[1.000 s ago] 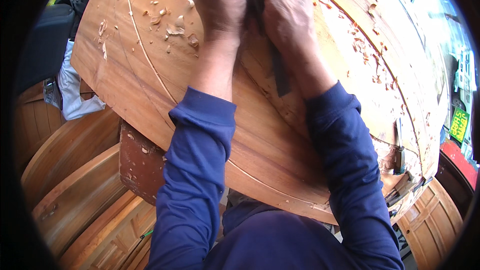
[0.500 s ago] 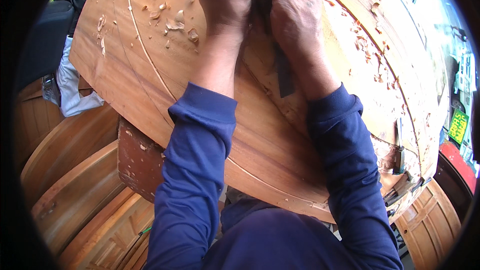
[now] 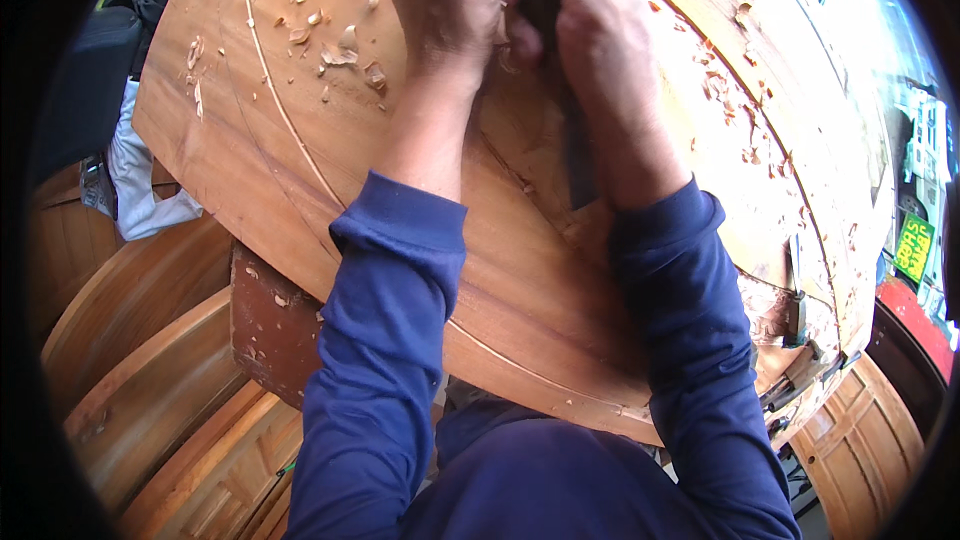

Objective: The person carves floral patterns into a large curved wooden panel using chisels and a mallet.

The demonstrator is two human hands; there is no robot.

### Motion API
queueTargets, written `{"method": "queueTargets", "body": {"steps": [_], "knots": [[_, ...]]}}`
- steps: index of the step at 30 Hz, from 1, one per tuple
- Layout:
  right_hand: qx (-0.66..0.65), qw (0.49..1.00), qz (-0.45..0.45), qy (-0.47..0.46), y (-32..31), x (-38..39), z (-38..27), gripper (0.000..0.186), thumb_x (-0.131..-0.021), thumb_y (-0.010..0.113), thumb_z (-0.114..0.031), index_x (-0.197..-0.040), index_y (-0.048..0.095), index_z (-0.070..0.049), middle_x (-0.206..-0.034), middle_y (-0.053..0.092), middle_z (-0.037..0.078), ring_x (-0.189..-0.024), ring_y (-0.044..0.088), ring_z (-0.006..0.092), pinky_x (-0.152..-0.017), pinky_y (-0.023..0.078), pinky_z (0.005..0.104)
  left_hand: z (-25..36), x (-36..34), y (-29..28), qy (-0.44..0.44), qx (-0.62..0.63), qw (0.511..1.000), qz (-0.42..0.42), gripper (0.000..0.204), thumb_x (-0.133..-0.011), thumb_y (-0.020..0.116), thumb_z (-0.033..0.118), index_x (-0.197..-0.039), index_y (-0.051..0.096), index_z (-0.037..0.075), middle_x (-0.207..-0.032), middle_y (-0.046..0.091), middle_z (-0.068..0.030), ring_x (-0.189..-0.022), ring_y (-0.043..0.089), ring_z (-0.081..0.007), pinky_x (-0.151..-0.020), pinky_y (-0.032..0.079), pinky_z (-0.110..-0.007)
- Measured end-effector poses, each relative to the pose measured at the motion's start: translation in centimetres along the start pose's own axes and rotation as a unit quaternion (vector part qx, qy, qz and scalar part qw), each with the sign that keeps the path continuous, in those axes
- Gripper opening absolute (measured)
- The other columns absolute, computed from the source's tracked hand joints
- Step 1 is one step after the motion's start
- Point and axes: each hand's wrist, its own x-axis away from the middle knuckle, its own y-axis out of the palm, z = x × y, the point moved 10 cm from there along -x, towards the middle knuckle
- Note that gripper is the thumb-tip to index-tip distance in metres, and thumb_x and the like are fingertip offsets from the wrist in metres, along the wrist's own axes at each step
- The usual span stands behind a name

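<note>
A long dark tool (image 3: 541, 2) lies between my hands at the top of the view, its narrow flat tail reaching back beside my right wrist. Its front end is out of view, and its kind is not clear. My left hand (image 3: 440, 2) is closed against its left side, the fingertips mostly hidden. Along the other side my right hand (image 3: 605, 35) is wrapped, thumb toward the top. Both hands are over a broad wooden panel (image 3: 520, 280) with a curved edge and thin curved lines or grooves. Pale curled wood shavings (image 3: 340, 57) are scattered left of my left hand.
More shavings (image 3: 735, 100) lie along a dark groove at right. A thin blade-like tool (image 3: 796, 290) and other tools lie at the panel's right edge. Curved wooden panels (image 3: 150, 370) stand at lower left, beside a reddish-brown support (image 3: 275, 325). A panelled wooden piece (image 3: 860, 435) is at lower right.
My hands and the dark tool have shifted slightly down and right, with the hands a little further apart. Pinkish fingertips now show between them. The whole view has moved slightly.
</note>
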Motion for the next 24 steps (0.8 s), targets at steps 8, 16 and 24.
{"method": "queueTargets", "body": {"steps": [8,16,24], "knots": [[0.093,0.957,0.264,-0.079,-9.4,0.7,-6.4,0.031,-0.111,0.055,-0.031,-0.127,0.058,-0.005,-0.089,0.061,0.003,-0.061,0.056,0.0067,-0.046,0.044,0.0191,0.2,0.7,1.7,-0.124,0.082,0.989,0.017,0.051,-0.11,0.046,0.049,-0.134,0.054,0.005,-0.108,0.067,-0.0186,-0.086,0.073,-0.0259,-0.075,0.062,-0.034],[0.118,0.957,0.241,-0.114,-5.0,3.0,-3.8,0.029,-0.114,0.05,-0.023,-0.135,0.059,-0.004,-0.084,0.058,0.001,-0.049,0.045,0.0067,-0.043,0.038,0.0221,1.1,2.9,6.8,-0.118,0.092,0.97,-0.19,0.061,-0.111,0.048,0.051,-0.153,0.051,0.006,-0.125,0.067,-0.0142,-0.099,0.07,-0.0187,-0.087,0.058,-0.032],[-0.033,0.975,0.133,-0.173,-2.7,1.9,-1.5,0.046,-0.111,0.055,-0.01,-0.155,0.049,0.001,-0.116,0.066,0.003,-0.093,0.059,0.006,-0.08,0.05,0.0187,0.9,1.9,6.3,-0.013,0.145,0.979,-0.142,0.03,-0.113,0.052,0.021,-0.129,0.065,0.0,-0.118,0.067,-0.0092,-0.104,0.066,-0.018,-0.091,0.054,-0.028]]}}
